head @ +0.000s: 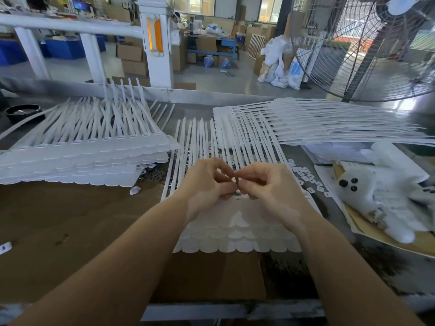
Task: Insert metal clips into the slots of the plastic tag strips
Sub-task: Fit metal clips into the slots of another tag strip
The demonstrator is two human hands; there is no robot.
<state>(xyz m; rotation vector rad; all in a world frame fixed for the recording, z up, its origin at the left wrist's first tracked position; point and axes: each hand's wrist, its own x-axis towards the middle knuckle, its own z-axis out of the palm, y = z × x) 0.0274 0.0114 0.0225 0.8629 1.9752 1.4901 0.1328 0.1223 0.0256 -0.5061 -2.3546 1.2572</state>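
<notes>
A stack of white plastic tag strips (237, 231) lies in front of me, rounded tabs toward me and thin tails pointing away. Both hands hover over its slot row. My left hand (207, 187) and my right hand (268, 187) meet fingertip to fingertip, pinching a small dark metal clip (236, 181) between them just above the strips. Loose metal clips (153, 177) lie scattered on the table left of the stack, and more clips (303, 177) lie to its right.
A tall pile of tag strips (82, 158) sits at the left, another fanned pile (329, 123) at the back right. A black dish (23, 111) stands far left. White gloves (386, 196) lie on cardboard at the right. A large fan (367, 43) stands behind.
</notes>
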